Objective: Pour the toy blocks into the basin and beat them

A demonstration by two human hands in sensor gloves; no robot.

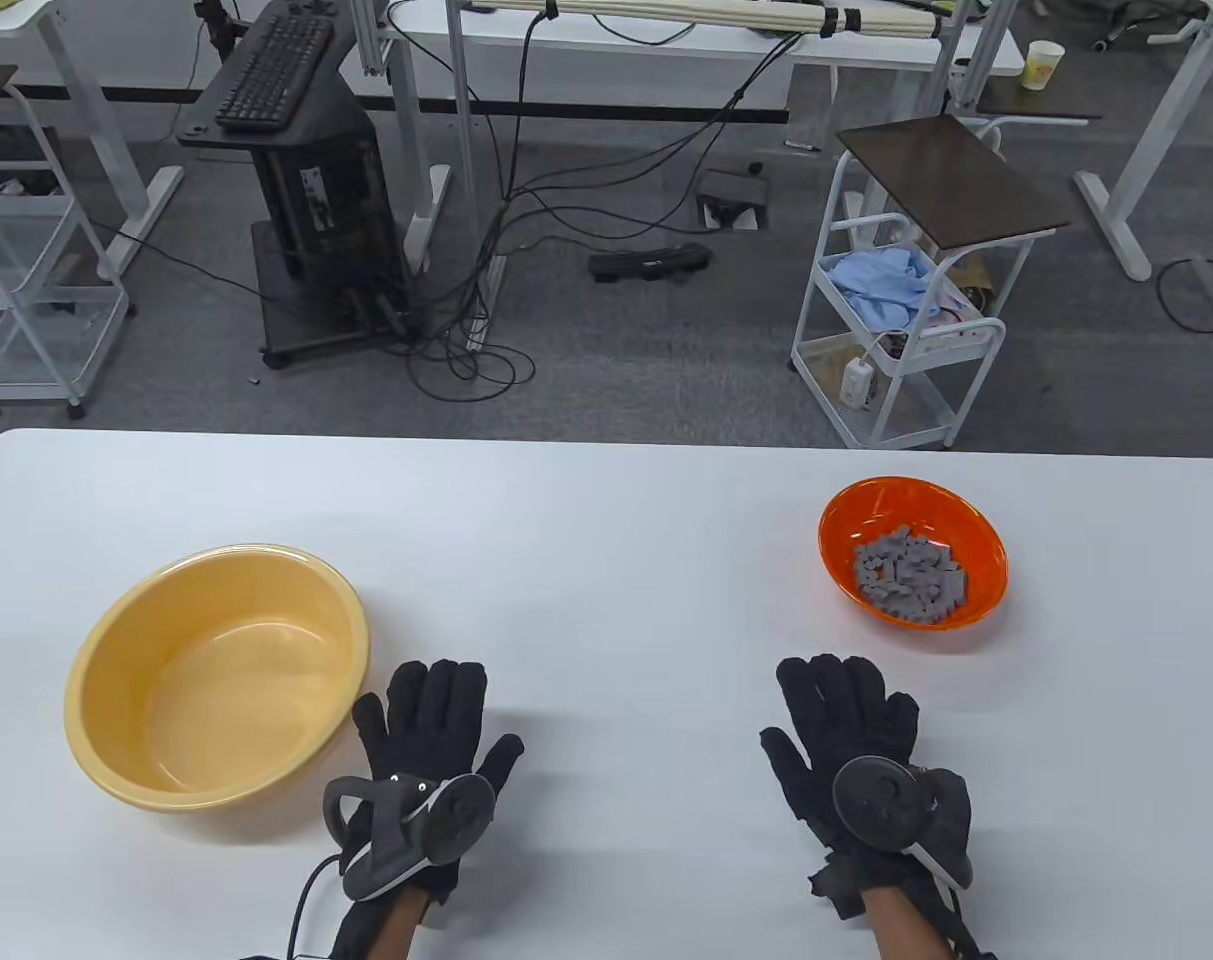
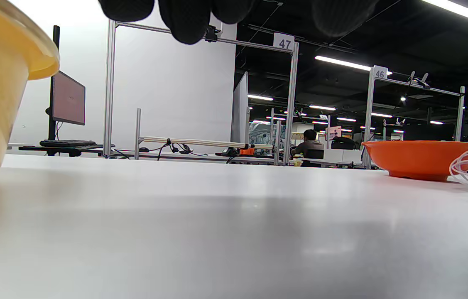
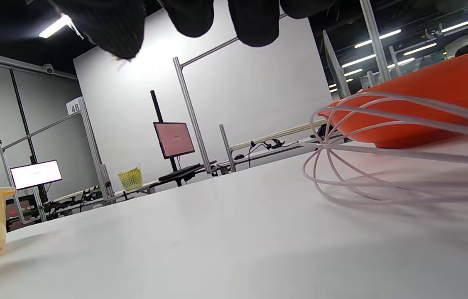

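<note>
Both hands lie flat, fingers straight, low on the tabletop point(image 1: 606, 520): left hand point(image 1: 428, 745) beside the yellow basin point(image 1: 216, 675), right hand point(image 1: 851, 745) below the orange bowl point(image 1: 912, 565) of grey blocks point(image 1: 910, 575).

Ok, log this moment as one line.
stage: not started | left hand: flat, open | right hand: flat, open | blocks: in orange bowl | basin: empty

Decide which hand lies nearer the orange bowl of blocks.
Right. The right hand rests flat on the table just below the orange bowl. The left hand lies far across the table, beside the yellow basin.
</note>
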